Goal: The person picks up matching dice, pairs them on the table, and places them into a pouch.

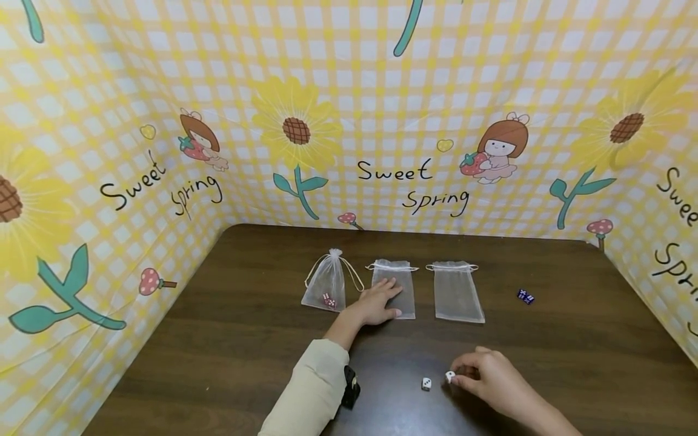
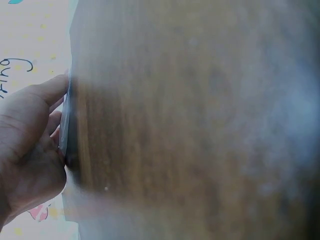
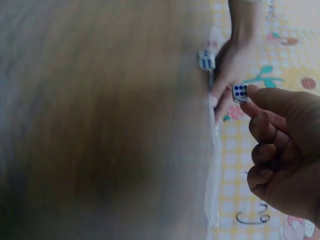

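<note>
In the head view my left hand rests with fingers spread on the middle sheer white drawstring bag, which lies flat on the table. My right hand pinches a white die between thumb and forefinger. The right wrist view shows blue pips on this die, with the other fingers curled below. A second white die sits on the table just left of the pinched one. In the left wrist view, the left hand lies against the tabletop.
Left of my left hand stands a cinched drawstring bag with red dice inside. Another flat drawstring bag lies to the right. Farther right are blue dice. A checked cloth walls the dark table.
</note>
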`<state>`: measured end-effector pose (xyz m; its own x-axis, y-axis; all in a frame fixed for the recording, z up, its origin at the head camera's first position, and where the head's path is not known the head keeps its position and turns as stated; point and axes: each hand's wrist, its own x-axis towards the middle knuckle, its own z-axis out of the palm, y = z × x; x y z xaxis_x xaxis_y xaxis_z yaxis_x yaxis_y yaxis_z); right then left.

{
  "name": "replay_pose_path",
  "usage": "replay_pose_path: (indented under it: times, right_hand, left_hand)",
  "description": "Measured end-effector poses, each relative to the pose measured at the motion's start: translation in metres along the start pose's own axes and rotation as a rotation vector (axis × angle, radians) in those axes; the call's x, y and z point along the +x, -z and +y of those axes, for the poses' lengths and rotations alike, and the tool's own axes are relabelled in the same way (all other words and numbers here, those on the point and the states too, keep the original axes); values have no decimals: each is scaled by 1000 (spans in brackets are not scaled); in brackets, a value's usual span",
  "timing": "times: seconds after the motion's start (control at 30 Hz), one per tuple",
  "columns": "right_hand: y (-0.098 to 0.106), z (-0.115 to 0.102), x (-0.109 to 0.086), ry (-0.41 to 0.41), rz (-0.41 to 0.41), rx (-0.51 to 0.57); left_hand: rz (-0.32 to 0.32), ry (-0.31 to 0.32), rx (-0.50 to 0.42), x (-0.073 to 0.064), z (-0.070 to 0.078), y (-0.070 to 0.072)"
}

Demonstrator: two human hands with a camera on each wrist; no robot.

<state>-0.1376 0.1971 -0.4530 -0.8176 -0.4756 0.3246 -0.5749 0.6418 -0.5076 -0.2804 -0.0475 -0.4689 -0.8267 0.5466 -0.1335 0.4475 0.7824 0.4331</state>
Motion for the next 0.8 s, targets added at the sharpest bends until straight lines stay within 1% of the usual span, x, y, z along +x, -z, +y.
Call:
replay_pose_path:
  times: [0.27, 0.5, 0.73, 0.8]
  right_hand:
    - [-11, -7, 10, -39, -144, -15]
    - [-15, -4, 12, -51, -180, -21]
    - [-17, 0, 11, -86, -209, -23]
    - [-17, 0, 11, -84, -203, -25]
  left_hand:
    - [11, -7, 4, 1, -2, -2]
    - [11, -4, -6, 2, -2, -3]
    - [10, -3, 1, 1, -3, -3]
    - [12, -3, 1, 1, -2, -3]
